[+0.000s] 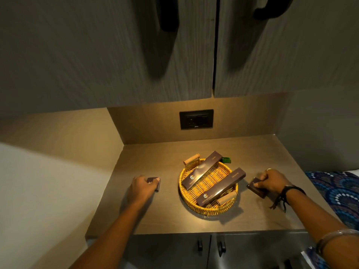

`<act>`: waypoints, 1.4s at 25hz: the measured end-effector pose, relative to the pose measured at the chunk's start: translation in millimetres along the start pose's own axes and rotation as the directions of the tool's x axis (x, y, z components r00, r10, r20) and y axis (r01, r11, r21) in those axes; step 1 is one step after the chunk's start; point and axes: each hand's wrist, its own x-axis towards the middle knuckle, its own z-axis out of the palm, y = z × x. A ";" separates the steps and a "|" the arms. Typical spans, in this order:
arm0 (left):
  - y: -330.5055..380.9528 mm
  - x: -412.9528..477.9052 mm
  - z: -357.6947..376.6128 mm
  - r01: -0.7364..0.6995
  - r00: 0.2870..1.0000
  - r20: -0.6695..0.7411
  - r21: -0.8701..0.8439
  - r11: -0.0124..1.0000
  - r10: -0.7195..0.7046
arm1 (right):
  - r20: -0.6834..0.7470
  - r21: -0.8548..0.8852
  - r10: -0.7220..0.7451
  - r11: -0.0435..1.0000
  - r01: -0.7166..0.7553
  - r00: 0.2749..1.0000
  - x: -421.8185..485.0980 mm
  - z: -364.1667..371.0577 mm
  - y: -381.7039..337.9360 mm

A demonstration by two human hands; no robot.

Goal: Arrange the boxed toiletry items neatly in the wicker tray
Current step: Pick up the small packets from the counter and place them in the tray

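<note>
A round yellow wicker tray (186, 193) with two wooden handles stands on the counter. Two long dark boxes lie across it: the comb box (203, 169) leans on the far rim, the dental kit box (221, 189) rests on the near right rim. My left hand (140, 188) grips a small dark box (155, 182) on the counter left of the tray. My right hand (272, 181) holds another small dark box (257, 189) on the counter right of the tray.
A small green item (226, 160) lies just behind the tray. A black wall socket (196, 119) sits on the back panel. Cabinet doors (136, 55) hang overhead, close to the niche. Patterned blue fabric (338, 191) borders the counter on the right.
</note>
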 end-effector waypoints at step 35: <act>-31.1 -5.4 11.0 -0.367 0.925 0.118 0.020 0.930 0.362 | -0.111 -0.073 -0.010 0.997 0.002 0.994 -7.9 60.9 -142.5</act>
